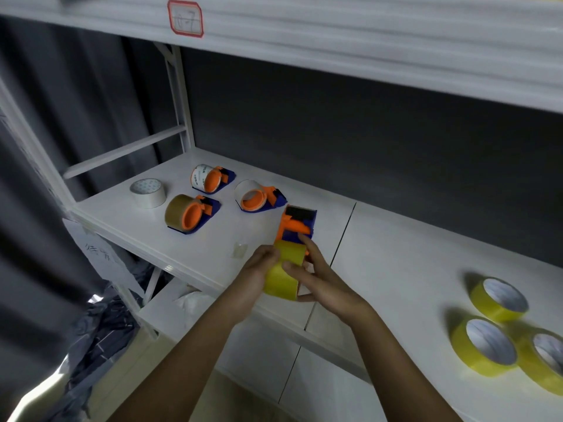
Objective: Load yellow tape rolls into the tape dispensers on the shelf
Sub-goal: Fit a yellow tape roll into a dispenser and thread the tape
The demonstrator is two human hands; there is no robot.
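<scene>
A yellow tape roll (281, 280) sits on the near end of an orange and blue tape dispenser (297, 223) over the white shelf (195, 257). My left hand (254, 274) grips the roll from its left side. My right hand (316, 274) holds its right side, thumb across the roll's face and a finger reaching onto the dispenser. Three more yellow rolls lie at the right: one further back (499, 298), one nearer (484, 345), and one cut by the frame edge (545, 360).
Three other dispensers stand at the back left, holding a brown roll (182, 213), a printed white roll (207, 178) and a white roll (254, 194). A loose white roll (148, 191) lies left of them. A small clear tape scrap (240, 249) sticks to the shelf.
</scene>
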